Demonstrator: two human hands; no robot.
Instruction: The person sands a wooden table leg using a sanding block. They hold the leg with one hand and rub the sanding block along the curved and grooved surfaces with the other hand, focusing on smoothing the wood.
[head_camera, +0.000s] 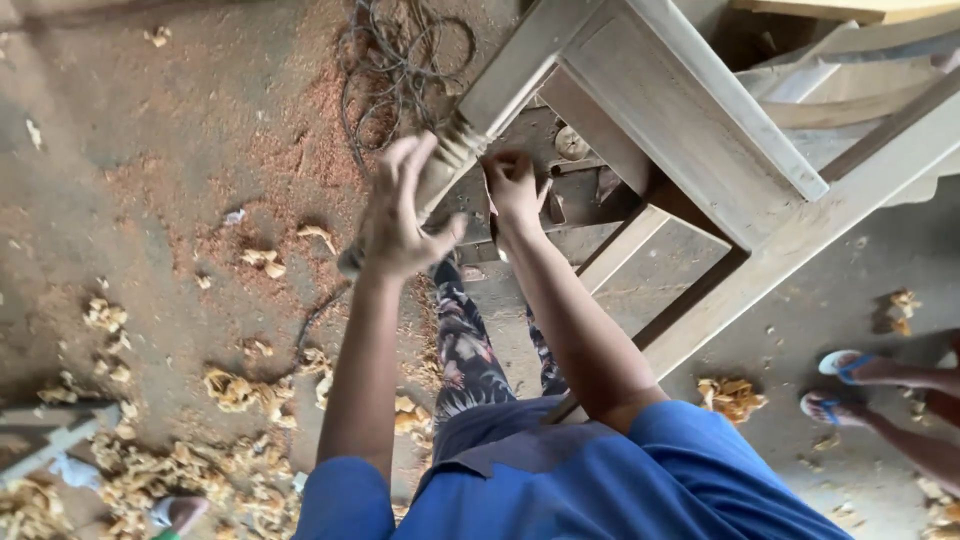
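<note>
A pale unfinished wooden furniture frame (690, 110) leans over me, with a turned leg (455, 150) pointing down toward the floor. My left hand (400, 215) hovers open just in front of the leg, fingers spread, holding nothing. My right hand (513, 190) is closed on a small brown piece of sandpaper (492, 180) and presses it against the turned part of the leg. My blue sleeves and patterned trousers fill the bottom of the view.
Wood shavings (240, 390) and reddish sawdust (300, 150) litter the floor at left. A tangle of cord (400, 50) lies at the top. Another person's feet in sandals (850, 385) stand at the right. A white wooden piece (50, 440) lies at the lower left.
</note>
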